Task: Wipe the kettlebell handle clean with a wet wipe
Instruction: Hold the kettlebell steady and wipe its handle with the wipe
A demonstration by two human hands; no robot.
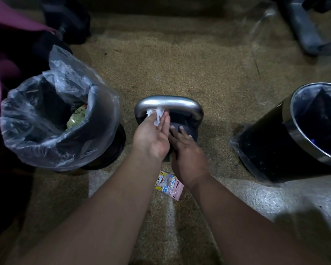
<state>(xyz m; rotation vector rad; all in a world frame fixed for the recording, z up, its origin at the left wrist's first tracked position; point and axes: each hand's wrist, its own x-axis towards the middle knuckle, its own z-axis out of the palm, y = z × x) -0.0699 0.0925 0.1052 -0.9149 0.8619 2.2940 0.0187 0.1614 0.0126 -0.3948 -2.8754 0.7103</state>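
Note:
A black kettlebell (191, 131) with a silver handle (168, 103) stands on the speckled floor at the centre. My left hand (153, 134) pinches a crumpled white wet wipe (157, 116) between thumb and fingers and holds it against the underside of the handle's left part. Just to the right, my right hand (183, 150) rests on the kettlebell's dark body with its fingers lying fairly straight. Both hands cover most of the body.
A bin lined with a clear bag (52, 119) holding some rubbish stands at the left. A second black bin with a metal rim (298, 134) stands at the right. A pink wet-wipe packet (169, 185) lies on the floor between my forearms. Dark equipment sits along the back.

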